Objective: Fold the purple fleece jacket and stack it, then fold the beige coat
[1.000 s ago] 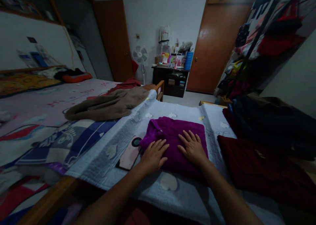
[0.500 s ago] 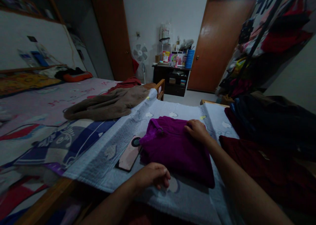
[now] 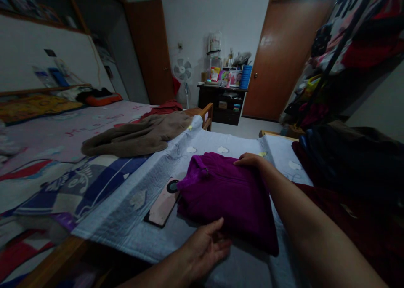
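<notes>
A folded purple zip-up top (image 3: 224, 195) lies on the light blue quilted cover, its collar and zipper pull toward the left. My right hand (image 3: 251, 159) is at its far right edge, thumb on top and the other fingers partly hidden, pinching the cloth. Near the front edge of the top, my left hand (image 3: 210, 246) is open, palm turned up and fingers apart. Its fingertips come close to the fabric; whether they touch, I cannot tell. Left of the top rests a pink phone (image 3: 161, 206), back side up with a round dark camera.
Dark folded clothes (image 3: 353, 161) are stacked at the right, with a dark red garment (image 3: 344, 220) before them. A brown garment (image 3: 142, 134) lies on the bed at left. Wooden rails (image 3: 59, 258) edge the surface. Farther back stand a fan (image 3: 183, 71) and a dark cabinet (image 3: 217, 105).
My left hand has moved slightly right and nearer, turning palm up with its fingers spreading. My right hand now pinches the top's far edge instead of lying over it. The view has shifted slightly.
</notes>
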`<state>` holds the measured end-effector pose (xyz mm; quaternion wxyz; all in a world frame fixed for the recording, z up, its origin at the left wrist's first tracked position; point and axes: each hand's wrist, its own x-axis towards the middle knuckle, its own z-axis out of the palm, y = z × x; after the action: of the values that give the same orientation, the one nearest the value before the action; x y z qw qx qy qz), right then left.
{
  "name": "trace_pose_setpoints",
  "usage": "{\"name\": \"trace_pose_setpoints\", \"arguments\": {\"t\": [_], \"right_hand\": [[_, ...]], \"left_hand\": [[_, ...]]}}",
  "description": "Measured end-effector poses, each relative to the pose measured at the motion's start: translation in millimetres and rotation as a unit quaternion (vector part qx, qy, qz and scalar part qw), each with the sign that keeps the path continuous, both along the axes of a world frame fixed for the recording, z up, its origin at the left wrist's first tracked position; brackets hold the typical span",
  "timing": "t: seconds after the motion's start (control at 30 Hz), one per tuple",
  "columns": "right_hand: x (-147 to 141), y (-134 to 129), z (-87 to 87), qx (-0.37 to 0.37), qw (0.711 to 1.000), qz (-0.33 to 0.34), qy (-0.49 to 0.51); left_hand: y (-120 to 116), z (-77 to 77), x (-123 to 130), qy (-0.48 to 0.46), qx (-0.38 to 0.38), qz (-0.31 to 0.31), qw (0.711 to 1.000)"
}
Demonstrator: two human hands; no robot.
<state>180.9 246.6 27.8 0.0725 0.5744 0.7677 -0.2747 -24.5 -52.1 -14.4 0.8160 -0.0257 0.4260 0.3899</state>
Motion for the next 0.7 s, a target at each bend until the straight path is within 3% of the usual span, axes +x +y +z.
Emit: {"name": "trace_pose_setpoints", "arguments": {"t": [0.2, 0.37, 0.5, 0.7], "right_hand": [[3, 10, -6.7, -0.13, 0.989, -0.037, 0.066], [2, 8, -4.7, -0.132, 0.988, -0.038, 0.076], [2, -3, 12.7, -0.13, 0.983, -0.03, 0.123], [18, -39, 44.2, -0.11, 0.959, -0.09, 0.246]], "left_hand": [[12, 9.4, 12, 0.025, -0.003, 0.083, 0.996], [20, 8.2, 15, 0.0, -0.004, 0.085, 0.996], [22, 10.0, 15, 0.033, 0.013, 0.088, 0.995], [32, 33.0, 1, 0.098, 0.095, 0.154, 0.979]]}}
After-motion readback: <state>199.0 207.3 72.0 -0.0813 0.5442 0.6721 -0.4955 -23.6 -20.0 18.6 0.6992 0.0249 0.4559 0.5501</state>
